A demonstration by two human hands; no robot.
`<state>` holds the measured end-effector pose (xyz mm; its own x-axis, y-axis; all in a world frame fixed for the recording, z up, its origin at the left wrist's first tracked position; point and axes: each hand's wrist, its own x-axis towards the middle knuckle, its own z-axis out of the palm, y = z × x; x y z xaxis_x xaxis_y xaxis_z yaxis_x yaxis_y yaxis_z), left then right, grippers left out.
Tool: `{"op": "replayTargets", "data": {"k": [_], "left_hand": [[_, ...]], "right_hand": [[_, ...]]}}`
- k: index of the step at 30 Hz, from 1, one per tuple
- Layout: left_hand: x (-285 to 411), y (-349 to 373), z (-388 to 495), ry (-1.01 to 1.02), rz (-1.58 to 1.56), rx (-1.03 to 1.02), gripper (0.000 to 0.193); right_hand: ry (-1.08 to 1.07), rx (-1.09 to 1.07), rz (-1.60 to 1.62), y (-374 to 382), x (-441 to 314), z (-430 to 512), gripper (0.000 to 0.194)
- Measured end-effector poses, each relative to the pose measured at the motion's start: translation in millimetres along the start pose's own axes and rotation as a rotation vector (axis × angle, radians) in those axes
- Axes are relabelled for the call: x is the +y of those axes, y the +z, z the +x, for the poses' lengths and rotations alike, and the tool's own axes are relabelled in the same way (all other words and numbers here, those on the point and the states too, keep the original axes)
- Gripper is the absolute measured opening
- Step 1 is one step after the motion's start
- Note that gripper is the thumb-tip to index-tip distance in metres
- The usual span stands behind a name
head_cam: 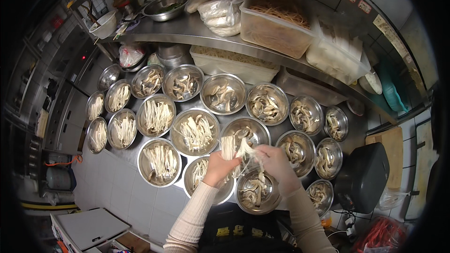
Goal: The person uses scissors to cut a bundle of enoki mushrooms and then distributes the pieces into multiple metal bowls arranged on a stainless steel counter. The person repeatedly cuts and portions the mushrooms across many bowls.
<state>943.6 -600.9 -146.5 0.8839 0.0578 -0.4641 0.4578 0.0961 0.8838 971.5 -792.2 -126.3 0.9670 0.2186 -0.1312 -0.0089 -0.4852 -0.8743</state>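
Observation:
My left hand (222,169) grips a bundle of enoki mushrooms (228,147), its pale stems pointing away from me. With the fingertips of my right hand (276,165), which looks blurred, I hold enoki strands (246,149) pulled apart from that bundle. Both hands are above the steel bowls. Just beyond them is a bowl (262,130) with sliced mushroom pieces. Below my right hand stands another bowl (242,202) of mushroom slices. A bowl (195,190) with enoki is partly hidden under my left forearm. Enoki also lies in the bowl (178,143) to the left.
Several more steel bowls cover the steel table (128,150), enoki on the left, mushroom slices on the right. Behind them, a steel shelf (168,31) carries plastic tubs (270,33) and a bag (221,14). A dark grey box (364,179) stands at the right.

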Motion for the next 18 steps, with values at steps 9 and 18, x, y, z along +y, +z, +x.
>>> {"op": "replayTargets", "data": {"k": [9, 18], "left_hand": [[-0.6, -5.2, 1.0, -0.086, -0.315, -0.084, 0.021], [9.2, -13.9, 6.8, -0.07, -0.145, -0.015, 0.023]], "right_hand": [[0.141, -0.222, 0.323, -6.7, -9.1, -6.3, 0.022], [0.11, 0.186, 0.064, -7.1, 4.8, 4.4, 0.019]]}}
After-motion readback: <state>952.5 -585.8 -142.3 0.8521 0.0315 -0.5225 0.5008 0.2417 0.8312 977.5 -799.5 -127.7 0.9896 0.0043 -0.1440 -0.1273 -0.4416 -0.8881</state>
